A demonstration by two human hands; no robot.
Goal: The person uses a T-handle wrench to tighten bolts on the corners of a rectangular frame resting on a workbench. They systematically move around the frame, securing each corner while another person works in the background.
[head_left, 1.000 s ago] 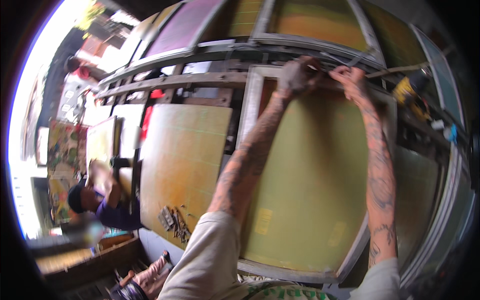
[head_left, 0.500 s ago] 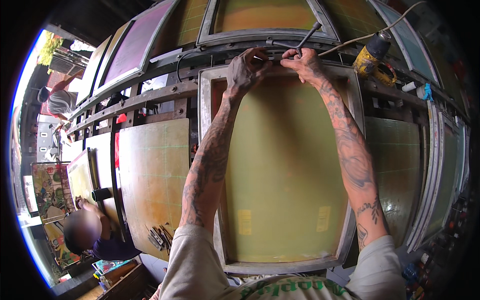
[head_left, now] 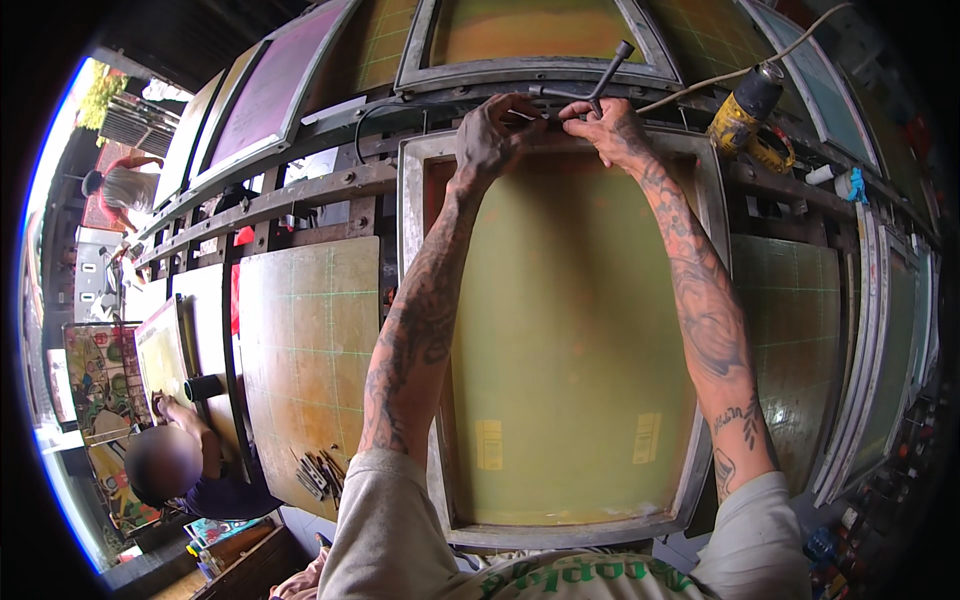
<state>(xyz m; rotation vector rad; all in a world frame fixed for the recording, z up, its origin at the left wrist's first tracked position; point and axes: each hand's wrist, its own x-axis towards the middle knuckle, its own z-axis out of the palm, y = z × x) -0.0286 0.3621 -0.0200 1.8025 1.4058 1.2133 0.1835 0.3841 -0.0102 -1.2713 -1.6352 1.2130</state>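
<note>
A large screen-printing frame [head_left: 711,230] with a grey metal border and greenish mesh lies flat in front of me. At the middle of its far edge, my right hand [head_left: 612,130] is closed round a dark Y-shaped socket wrench [head_left: 612,68], one arm of which points up and another leftward. My left hand [head_left: 490,135] is beside it at the same edge, fingers curled and pressed together near the dark rail [head_left: 370,180]. Whatever those fingers grip is hidden. The lower part of the wrench is covered by my right hand.
A yellow and black heat gun [head_left: 735,115] lies right of the frame, near a pale cable [head_left: 800,35]. More printing screens [head_left: 262,85] lean beyond the rail. Flat boards [head_left: 310,300] flank the frame; one bears several thin tools [head_left: 318,474]. A co-worker [head_left: 165,465] is at left, another person [head_left: 128,190] farther off.
The wrench has turned slightly, its upper arm shifting a little left. The fingers of my right hand have moved slightly. The far person at left has changed posture. The printing frame stays put.
</note>
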